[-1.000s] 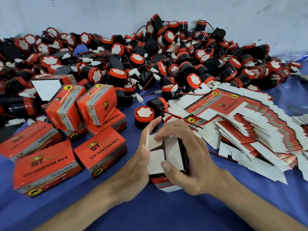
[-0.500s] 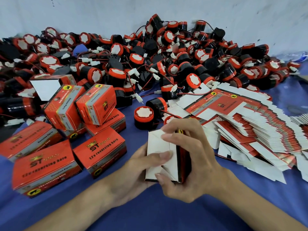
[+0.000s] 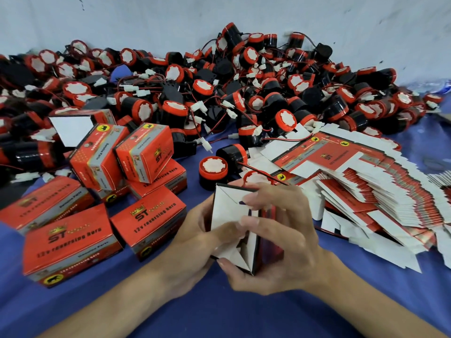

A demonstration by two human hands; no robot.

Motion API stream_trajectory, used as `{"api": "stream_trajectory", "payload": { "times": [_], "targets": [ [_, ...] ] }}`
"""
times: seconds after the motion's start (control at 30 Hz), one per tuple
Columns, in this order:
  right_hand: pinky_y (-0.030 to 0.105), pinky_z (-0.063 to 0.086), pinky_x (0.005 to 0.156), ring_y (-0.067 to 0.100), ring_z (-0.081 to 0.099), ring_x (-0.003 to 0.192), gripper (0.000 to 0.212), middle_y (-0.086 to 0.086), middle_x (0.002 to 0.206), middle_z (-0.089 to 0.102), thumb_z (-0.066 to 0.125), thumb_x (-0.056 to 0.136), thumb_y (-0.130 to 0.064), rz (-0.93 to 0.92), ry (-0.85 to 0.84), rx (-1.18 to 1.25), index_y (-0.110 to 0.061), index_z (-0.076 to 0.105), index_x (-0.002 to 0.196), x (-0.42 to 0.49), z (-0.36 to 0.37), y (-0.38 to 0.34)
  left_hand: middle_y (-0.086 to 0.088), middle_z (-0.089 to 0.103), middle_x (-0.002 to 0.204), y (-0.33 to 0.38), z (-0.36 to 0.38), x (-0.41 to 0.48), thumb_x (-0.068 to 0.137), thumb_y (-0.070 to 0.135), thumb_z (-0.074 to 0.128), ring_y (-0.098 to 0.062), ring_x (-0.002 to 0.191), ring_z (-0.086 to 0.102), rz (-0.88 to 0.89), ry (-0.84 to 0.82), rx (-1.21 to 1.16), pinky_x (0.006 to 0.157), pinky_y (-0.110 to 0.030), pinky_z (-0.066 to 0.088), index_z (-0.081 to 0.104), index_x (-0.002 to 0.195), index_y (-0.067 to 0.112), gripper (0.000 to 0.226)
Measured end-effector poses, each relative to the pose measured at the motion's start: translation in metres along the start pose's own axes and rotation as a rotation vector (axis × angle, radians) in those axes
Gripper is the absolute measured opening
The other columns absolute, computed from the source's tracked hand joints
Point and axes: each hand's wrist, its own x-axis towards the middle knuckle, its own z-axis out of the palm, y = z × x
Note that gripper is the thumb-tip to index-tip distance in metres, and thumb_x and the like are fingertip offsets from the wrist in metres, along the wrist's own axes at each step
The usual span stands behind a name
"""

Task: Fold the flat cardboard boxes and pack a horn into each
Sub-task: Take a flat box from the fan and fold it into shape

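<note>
Blue cloth surface (image 3: 244, 313), pale scuffed wall (image 3: 146, 20), horn pile (image 3: 219, 93), box (image 3: 228, 211) held

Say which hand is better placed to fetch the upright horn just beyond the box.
Left, probably. The horn stands on the left hand's side of the box, nothing between; the right hand wraps the box's body and could steady it alone.

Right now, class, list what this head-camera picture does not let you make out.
- Head view: inside of the half-folded box, hidden by its white flaps, left hand and right hand.
- Contents of the closed boxes: walls hide them.
- The stack of flat boxes: cut off by the right edge.
</note>
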Motion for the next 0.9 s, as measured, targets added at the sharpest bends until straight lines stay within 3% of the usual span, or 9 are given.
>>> {"api": "stream_trajectory", "payload": {
  "times": [0.1, 0.3, 0.43, 0.6, 0.7, 0.8, 0.9],
  "targets": [
    [0.038, 0.049, 0.091, 0.017, 0.045, 0.106, 0.060, 0.011, 0.110, 0.044, 0.075, 0.070, -0.027, -0.027, 0.005, -0.005, -0.015, 0.040, 0.118, -0.001, 0.002, 0.000, -0.008, 0.070, 0.099, 0.000, 0.002, -0.001, 0.082, 0.009, 0.060, -0.027, 0.097, 0.068, -0.023, -0.022, 0.010, 0.073, -0.029, 0.055, 0.063, 0.110, 0.014, 0.029],
    [0.040, 0.049, 0.091, 0.014, 0.045, 0.110, 0.060, 0.011, 0.110, 0.044, 0.072, 0.072, -0.027, -0.031, 0.014, -0.010, -0.015, 0.038, 0.120, 0.000, 0.006, -0.001, -0.006, 0.070, 0.091, -0.003, 0.002, -0.002, 0.083, 0.022, 0.061, -0.022, 0.091, 0.068, -0.067, -0.044, -0.057, 0.072, -0.029, 0.056, 0.071, 0.094, 0.019, 0.015],
    [0.043, 0.050, 0.089, 0.013, 0.044, 0.109, 0.057, 0.010, 0.109, 0.043, 0.069, 0.075, -0.029, -0.042, 0.022, -0.013, -0.015, 0.038, 0.120, -0.001, 0.005, -0.004, -0.009, 0.071, 0.100, 0.002, -0.004, -0.001, 0.060, 0.046, 0.085, -0.026, 0.098, 0.068, -0.134, -0.111, -0.108, 0.074, -0.031, 0.057, 0.073, 0.097, 0.021, 0.046],
    [0.038, 0.047, 0.093, 0.015, 0.040, 0.113, 0.049, 0.008, 0.111, 0.042, 0.063, 0.079, -0.033, -0.013, -0.014, -0.059, -0.016, 0.039, 0.118, 0.000, 0.003, -0.005, 0.008, 0.072, 0.097, 0.010, -0.015, -0.001, 0.074, 0.039, 0.077, -0.008, 0.094, 0.068, -0.096, -0.291, -0.182, 0.074, -0.021, 0.055, 0.072, 0.104, 0.033, 0.031],
    [0.031, 0.041, 0.095, 0.011, 0.036, 0.125, 0.050, 0.007, 0.119, 0.038, 0.062, 0.080, -0.037, 0.044, -0.065, -0.080, -0.015, 0.042, 0.120, -0.001, -0.003, 0.001, 0.004, 0.072, 0.102, 0.014, -0.018, 0.003, 0.064, 0.035, 0.085, -0.014, 0.096, 0.069, -0.057, -0.282, -0.148, 0.072, -0.023, 0.055, 0.062, 0.122, 0.022, 0.064],
    [0.037, 0.041, 0.095, 0.012, 0.032, 0.130, 0.056, 0.005, 0.134, 0.029, 0.057, 0.084, -0.042, 0.083, -0.103, -0.083, -0.016, 0.037, 0.129, -0.006, -0.011, 0.011, 0.001, 0.068, 0.117, 0.018, -0.015, 0.007, 0.054, 0.039, 0.090, -0.018, 0.105, 0.066, 0.160, -0.092, 0.116, 0.079, -0.026, 0.054, 0.042, 0.140, 0.024, 0.099],
    [0.037, 0.039, 0.097, 0.018, 0.038, 0.126, 0.048, 0.001, 0.133, 0.034, 0.043, 0.092, -0.041, 0.240, -0.044, -0.082, -0.012, 0.042, 0.130, -0.010, -0.021, 0.027, 0.018, 0.066, 0.119, 0.016, -0.008, 0.006, 0.069, 0.047, 0.079, 0.000, 0.102, 0.065, 0.569, 0.070, 0.682, 0.081, -0.014, 0.051, 0.037, 0.143, 0.030, 0.086]
  ]
}}
